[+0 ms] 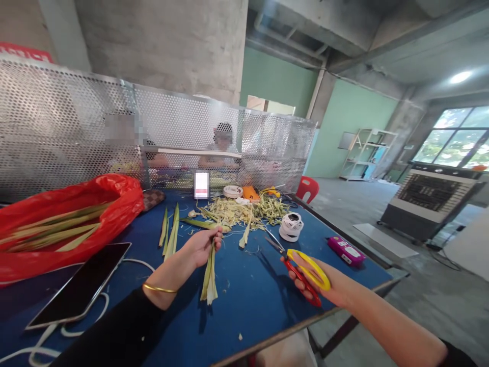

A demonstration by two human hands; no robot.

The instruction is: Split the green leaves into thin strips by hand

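My left hand (200, 246) is closed around the top of a bunch of pale green leaf strips (209, 275), which hang down toward the blue table (244, 306). My right hand (324, 283) grips scissors with red and yellow handles (305, 272), blades pointing up and left toward the strips, a short gap away. A gold bangle sits on my left wrist. Loose leaf strips (170, 232) lie just left of my left hand, and a heap of leaf trimmings (244, 210) lies beyond it.
A red plastic bag (69, 219) of long leaves lies at left, a dark phone (82, 283) with white cable before it. A white tape roll (291, 227), a pink box (346, 251), and a small phone (201, 184) stand nearby. Other people sit behind a perforated metal screen (76, 127).
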